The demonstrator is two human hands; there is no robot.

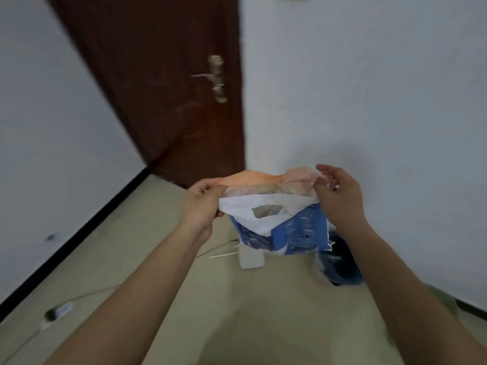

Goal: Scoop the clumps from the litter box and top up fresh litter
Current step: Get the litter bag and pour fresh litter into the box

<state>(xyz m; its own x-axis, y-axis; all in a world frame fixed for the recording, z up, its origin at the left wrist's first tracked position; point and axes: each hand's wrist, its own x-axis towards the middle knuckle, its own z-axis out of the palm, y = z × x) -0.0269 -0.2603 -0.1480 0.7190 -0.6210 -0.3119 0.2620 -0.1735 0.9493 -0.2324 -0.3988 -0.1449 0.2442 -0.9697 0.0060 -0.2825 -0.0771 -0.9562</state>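
Left hand [201, 204], right hand [338, 196] pinching crinkly plastic litter bag [276, 222]

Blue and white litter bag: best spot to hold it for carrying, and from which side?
Judging by shape, the die-cut handle slot in the white top flap of the litter bag. Come from above, fingers through the slot. The left hand and right hand now pinch the top edge's corners, spreading the mouth.
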